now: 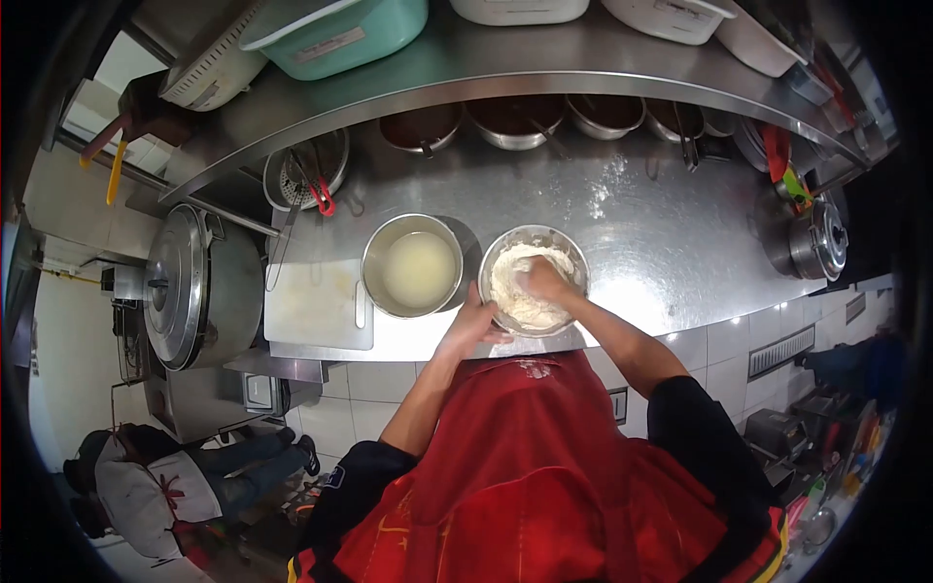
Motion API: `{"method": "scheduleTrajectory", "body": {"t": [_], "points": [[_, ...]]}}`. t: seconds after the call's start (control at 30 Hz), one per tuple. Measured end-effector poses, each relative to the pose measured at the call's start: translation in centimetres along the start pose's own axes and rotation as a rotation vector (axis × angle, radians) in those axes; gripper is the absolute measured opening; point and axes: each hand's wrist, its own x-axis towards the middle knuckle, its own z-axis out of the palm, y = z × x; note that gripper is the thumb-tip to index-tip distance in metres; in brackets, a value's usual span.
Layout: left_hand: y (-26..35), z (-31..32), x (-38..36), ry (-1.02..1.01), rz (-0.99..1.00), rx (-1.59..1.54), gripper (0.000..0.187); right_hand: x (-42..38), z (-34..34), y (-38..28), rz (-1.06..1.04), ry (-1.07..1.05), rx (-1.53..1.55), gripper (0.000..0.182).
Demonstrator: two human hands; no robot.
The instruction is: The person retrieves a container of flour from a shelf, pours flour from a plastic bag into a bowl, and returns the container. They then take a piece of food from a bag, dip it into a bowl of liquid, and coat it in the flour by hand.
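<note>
A round metal bowl (pixel 535 330) sits near the front edge of the steel counter, with pale, floury dough (pixel 520 306) inside. My left hand (pixel 473 323) grips the bowl's left side, thumb up by the rim and fingers low against the wall. Inside the bowl, my right hand (pixel 549 280) is curled into the dough, its fingers coated white and partly hidden. Just left of the bowl stands a deeper metal pot (pixel 369 282) holding cloudy, pale yellowish liquid (pixel 420 270).
A white cutting board (pixel 306 316) lies left of the pot. Flour marks the steel counter (pixel 671 233). Several metal pans (pixel 515 138) line the back beneath a shelf (pixel 544 85). A large lidded pot (pixel 180 287) stands far left. A person (pixel 160 486) is at lower left.
</note>
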Motion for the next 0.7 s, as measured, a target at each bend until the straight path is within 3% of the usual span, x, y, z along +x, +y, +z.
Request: {"method": "scheduleTrajectory", "body": {"t": [0.07,0.13,0.17,0.2,0.27,0.33,0.47,0.5,0.6,0.63,0.7], "points": [[-0.6,0.0,-1.7,0.183,0.246,0.375,0.065,-0.9,-1.2,1.4,0.088,-0.123,0.480,0.049],[1.7,1.0,-4.7,0.333,0.460,0.647,0.060,-1.7,-2.0,2.6,0.197,-0.463,1.227,0.049],[2.6,1.4,-5.3,0.367,0.568,0.745,0.058,-1.6,-2.2,3.1,0.178,-0.523,1.285,0.043],[3.2,1.6,-5.3,0.401,0.677,0.843,0.056,-2.2,-3.3,1.7,0.189,-0.546,1.279,0.043],[4.0,1.9,-3.6,0.243,0.799,0.792,0.050,-4.3,-5.3,-0.9,0.220,-0.594,1.271,0.042],[4.2,1.6,-1.1,0.051,0.975,0.826,0.050,-4.5,-5.5,0.2,0.100,-0.602,1.131,0.041],[5.1,0.7,1.7,-0.189,0.881,0.961,0.043,-2.6,-4.4,3.9,0.074,-0.636,1.016,0.045],[5.0,0.5,2.2,-0.166,0.877,0.960,0.039,-2.5,-4.4,3.9,0.090,-0.641,0.970,0.046],[5.3,0.3,3.5,-0.146,0.850,0.931,0.028,-3.1,-4.8,2.0,-0.385,-0.297,0.348,0.047],[5.6,0.3,3.9,-0.172,0.826,0.903,0.025,-4.1,-5.4,0.7,-0.400,-0.107,0.122,0.041],[5.6,0.2,4.3,-0.159,0.800,0.841,0.022,-6.1,-7.3,-2.1,-0.357,-0.010,0.137,0.040]]}}
